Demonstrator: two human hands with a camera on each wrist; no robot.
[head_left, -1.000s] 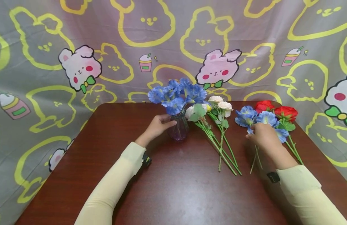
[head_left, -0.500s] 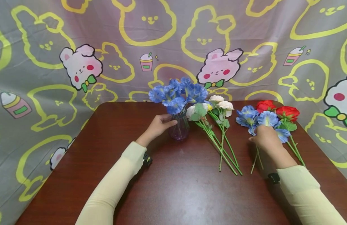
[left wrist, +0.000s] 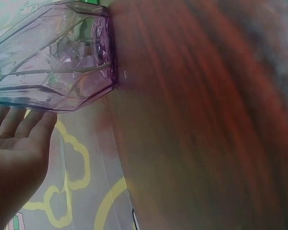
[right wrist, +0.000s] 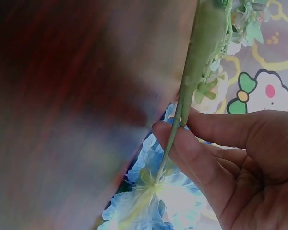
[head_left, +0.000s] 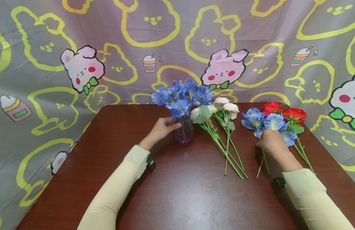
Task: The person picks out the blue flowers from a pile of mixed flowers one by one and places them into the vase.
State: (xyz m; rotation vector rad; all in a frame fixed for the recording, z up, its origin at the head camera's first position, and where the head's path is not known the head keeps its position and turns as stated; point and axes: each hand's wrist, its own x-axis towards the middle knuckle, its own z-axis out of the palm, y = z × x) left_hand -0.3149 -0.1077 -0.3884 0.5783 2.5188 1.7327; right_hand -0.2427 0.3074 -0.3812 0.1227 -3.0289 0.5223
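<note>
From where I stand, starting left of centre in the frame, the person's left hand (head_left: 161,129) reaches in from the lower left to the vase (head_left: 184,134), which stands upright on the table (head_left: 171,188) near the middle of the frame. The thumb lies along its near side and the fingers (left wrist: 43,127) rest against its wall; how hard they press I can't tell. It is clear, purple-tinted and faceted, glass or hard plastic, so I'd treat it as rigid, slick and breakable, and top-heavy under the blue blooms (head_left: 177,107) spreading above its rim; that hold below the rim looks sensible for steadying it. Right of centre, the white flowers (head_left: 230,108) lie with their green stems slanting toward the lower middle. Farther right, the right hand (head_left: 272,142) comes in from the lower right and pinches a slim stem (right wrist: 163,163) between thumb and fingers, just below the head of one of the loose blue flowers (head_left: 253,118). Those look feather-light, the petals soft and easily creased, the stem springy yet firm enough to steer by; gripping it under the bloom spares the petals, though the long tail could swing. Just behind and to the right, the red flowers (head_left: 294,115) lie close enough to snag.
</note>
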